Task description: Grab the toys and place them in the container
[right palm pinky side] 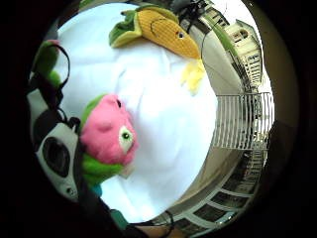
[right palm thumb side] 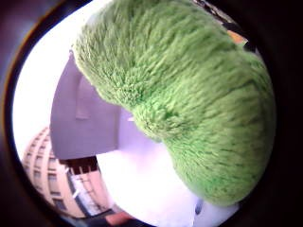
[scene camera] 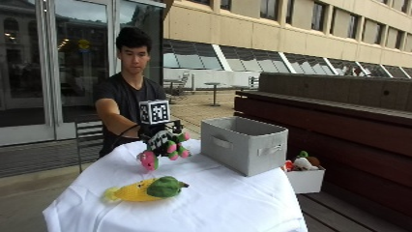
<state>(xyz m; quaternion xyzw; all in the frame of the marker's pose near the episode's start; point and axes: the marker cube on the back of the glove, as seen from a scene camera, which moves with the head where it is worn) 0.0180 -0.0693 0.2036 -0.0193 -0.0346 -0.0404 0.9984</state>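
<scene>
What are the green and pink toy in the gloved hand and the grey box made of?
Green and pink toy: soft plush, judging by the fuzzy pile filling the thumb side palm view. Grey box: probably fabric over stiff panels, going by its matte sides and sewn-looking strap handles. The right hand holds the toy above the table.

The person (scene camera: 126, 92) wears a dark T-shirt with short sleeves. The shirt is plain, with no words or drawings on it. The right grip (scene camera: 161, 137) wears a black glove. Black straps and loops run over the glove. In the little finger side palm view, a white plastic part (right palm pinky side: 55, 156) with a dark round window sits at the edge of the grip, and thin black loops curl beside it.
</scene>
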